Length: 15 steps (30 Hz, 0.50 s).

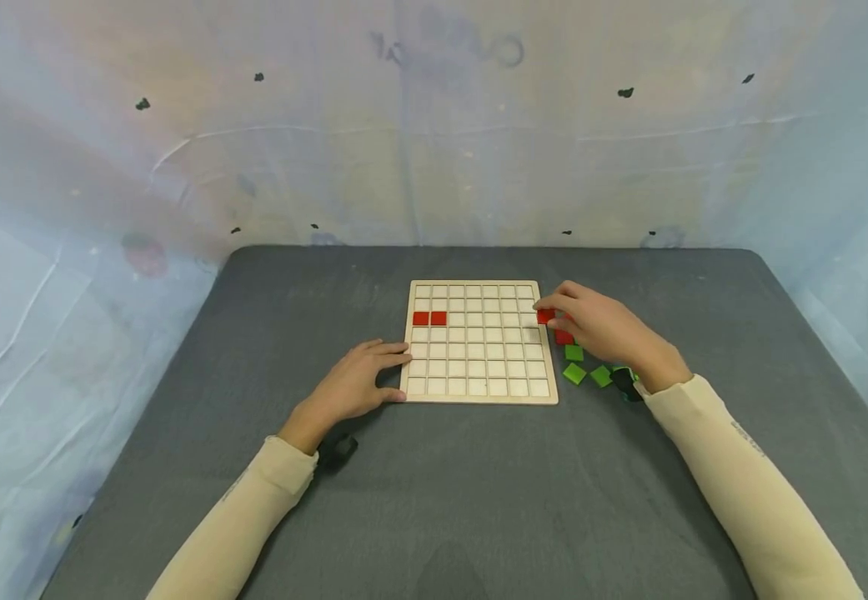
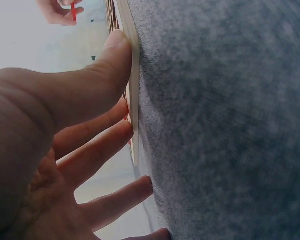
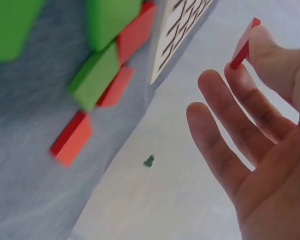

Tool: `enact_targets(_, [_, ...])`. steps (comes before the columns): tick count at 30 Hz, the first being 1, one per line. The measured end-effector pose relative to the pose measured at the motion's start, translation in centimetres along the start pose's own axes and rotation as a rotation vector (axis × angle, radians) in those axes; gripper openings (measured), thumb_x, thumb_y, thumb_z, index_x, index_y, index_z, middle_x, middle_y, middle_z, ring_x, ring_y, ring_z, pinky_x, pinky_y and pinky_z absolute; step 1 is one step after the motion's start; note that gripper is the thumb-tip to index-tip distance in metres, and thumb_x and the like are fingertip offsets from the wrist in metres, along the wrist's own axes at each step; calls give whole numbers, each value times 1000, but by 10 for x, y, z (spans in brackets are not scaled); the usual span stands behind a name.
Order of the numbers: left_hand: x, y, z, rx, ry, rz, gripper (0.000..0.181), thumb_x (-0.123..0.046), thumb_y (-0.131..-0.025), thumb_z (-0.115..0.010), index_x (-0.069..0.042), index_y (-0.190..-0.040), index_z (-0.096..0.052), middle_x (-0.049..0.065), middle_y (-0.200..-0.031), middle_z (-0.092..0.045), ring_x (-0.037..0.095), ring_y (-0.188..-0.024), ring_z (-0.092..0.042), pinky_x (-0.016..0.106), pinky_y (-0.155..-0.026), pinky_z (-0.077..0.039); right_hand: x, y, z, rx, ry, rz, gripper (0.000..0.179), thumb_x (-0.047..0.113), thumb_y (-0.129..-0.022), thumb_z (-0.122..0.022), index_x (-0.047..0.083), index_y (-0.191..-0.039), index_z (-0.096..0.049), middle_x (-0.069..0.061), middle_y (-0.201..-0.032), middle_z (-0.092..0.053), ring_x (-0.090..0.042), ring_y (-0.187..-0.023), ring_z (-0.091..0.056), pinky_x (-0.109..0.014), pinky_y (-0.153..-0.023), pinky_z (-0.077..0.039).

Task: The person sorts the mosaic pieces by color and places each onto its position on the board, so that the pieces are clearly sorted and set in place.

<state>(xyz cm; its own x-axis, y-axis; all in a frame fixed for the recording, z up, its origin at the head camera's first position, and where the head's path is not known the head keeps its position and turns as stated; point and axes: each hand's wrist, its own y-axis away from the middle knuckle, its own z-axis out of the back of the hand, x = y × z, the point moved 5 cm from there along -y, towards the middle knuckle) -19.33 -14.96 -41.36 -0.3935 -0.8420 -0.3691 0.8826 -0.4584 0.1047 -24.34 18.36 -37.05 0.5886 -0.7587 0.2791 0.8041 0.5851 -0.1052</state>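
On the grey worktop (image 1: pixel 313 533), the gridded board (image 1: pixel 479 399) lies flat; it looks like thin, stiff wood, probably light enough to skid unless steadied by its raised rim. The left hand (image 1: pixel 351 383) does this, its fingers spread, thumb and some fingertips against the left edge. The right hand (image 1: pixel 606 325) pinches a red tile (image 3: pixel 245 45) between thumb and forefinger, its other fingers extended; the tile is off the worktop, by the board's right rim. Small, rigid and seemingly smooth, it should be light, hard to break but easy to let slip; opposite edges give the best hold. Two red squares (image 1: pixel 439 318) sit in cells at the left; loose green tiles (image 1: pixel 574 374) lie right of the board.

Faint marks on the backdrop (image 1: pixel 449 167) and small print on the right sleeve (image 1: pixel 749 475) are unreadable; no brand shows.
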Motion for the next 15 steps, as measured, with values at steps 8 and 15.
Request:
enact_targets(8, [-1, -1, 1, 2, 1, 2, 68, -37, -84, -78, -16, -144, -55, 2, -156, -45, 39, -147, -35, 60, -119, -30, 17, -25, -1, 15, -2, 16, 33, 15, -97, -66, 14, -130, -64, -4, -117, -60, -14, -85, -57, -30, -69, -50])
enact_targets(15, [0, 1, 1, -2, 2, 2, 67, -37, -84, -79, -16, -144, -55, 2, -156, -45, 39, -147, -35, 60, -119, -30, 27, -43, -6, 18, -35, 44, 34, 15, -96, -67, 15, -130, -65, -2, -116, -60, -15, -95, -62, -35, -79, -55])
